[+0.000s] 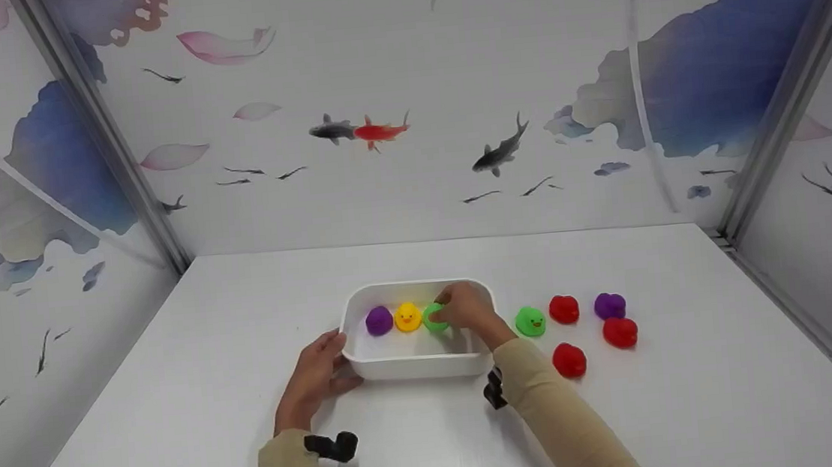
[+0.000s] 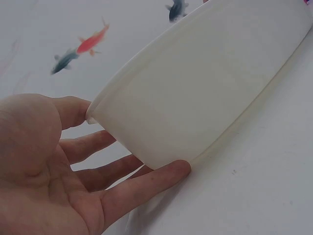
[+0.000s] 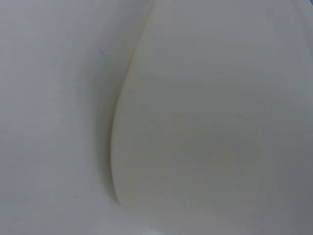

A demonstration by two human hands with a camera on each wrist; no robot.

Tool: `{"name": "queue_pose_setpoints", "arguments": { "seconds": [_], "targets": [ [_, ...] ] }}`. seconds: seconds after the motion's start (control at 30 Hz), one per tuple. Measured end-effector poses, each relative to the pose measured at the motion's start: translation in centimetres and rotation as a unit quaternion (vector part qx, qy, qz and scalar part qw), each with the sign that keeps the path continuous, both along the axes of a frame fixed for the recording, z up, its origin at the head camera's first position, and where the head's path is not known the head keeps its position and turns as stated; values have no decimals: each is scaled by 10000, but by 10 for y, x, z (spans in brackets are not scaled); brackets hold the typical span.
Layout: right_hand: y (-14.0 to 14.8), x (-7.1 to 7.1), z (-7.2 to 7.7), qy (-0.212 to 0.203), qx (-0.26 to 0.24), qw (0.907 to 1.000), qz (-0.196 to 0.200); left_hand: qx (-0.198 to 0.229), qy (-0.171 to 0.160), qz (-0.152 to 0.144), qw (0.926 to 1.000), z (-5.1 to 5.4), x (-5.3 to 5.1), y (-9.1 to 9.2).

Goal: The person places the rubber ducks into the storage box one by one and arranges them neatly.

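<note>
A white plastic box (image 1: 420, 368) sits on the table with its open top up. My left hand (image 1: 315, 374) holds the box's left end; in the left wrist view the hand (image 2: 73, 161) has one digit at the rim and others against the wall (image 2: 195, 83). Inside the box, my right hand (image 1: 466, 308) pinches a green rubber duck (image 1: 435, 318). Left of that duck are a yellow rubber duck (image 1: 407, 317) and a purple rubber duck (image 1: 379, 321). The right wrist view has only the box's outer wall (image 3: 205, 117) and table, no fingers.
Right of the box lie a green duck (image 1: 531, 321), a purple duck (image 1: 610, 305) and three red ducks (image 1: 564, 309), one of them (image 1: 569, 361) close to the right sleeve. Printed panels (image 1: 412, 189) wall the table at the back and sides.
</note>
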State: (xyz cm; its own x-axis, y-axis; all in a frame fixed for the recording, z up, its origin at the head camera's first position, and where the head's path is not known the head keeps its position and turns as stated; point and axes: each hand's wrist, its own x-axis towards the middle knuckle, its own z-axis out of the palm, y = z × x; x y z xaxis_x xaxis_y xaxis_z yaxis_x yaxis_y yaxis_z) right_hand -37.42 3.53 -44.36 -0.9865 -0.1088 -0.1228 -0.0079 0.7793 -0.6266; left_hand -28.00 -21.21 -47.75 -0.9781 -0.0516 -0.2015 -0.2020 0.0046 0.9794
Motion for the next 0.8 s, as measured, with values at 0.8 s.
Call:
{"name": "queue_pose_setpoints", "arguments": {
  "seconds": [0.8],
  "targets": [
    [67, 35, 40, -8, -1502, 9865, 655, -279, -123, 12, 9995, -1, -2, 0]
  ]
}}
